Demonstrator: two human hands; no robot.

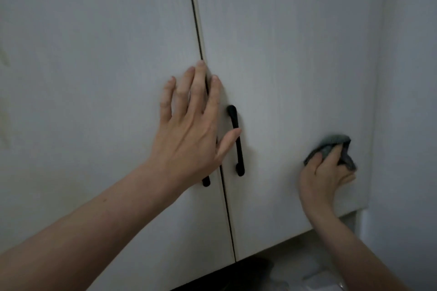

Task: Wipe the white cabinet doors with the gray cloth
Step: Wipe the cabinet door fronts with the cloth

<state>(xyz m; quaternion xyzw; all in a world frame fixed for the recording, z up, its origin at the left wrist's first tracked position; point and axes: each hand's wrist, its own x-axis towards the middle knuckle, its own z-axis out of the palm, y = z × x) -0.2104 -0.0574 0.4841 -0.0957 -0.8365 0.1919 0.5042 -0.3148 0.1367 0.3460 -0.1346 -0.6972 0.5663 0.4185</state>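
Gray cloth (pixel 335 143): bunched against the right cabinet door (pixel 295 66), right of its black handle (pixel 236 139).
Right hand (pixel 324 177): grip holding the cloth.
Left hand (pixel 191 130): fingers spread, seemingly flat across the door seam, left of that handle.

Plain pale wall (pixel 406 78) on the right, running beside the cabinet edge. Dim, flat light. Below the cabinet, a dark shape (pixel 248 269) and a blurred pale surface (pixel 307 267); can't tell what they are.

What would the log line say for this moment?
left hand: flat across door seam | right hand: grips gray cloth on right door | step: wiping lower right
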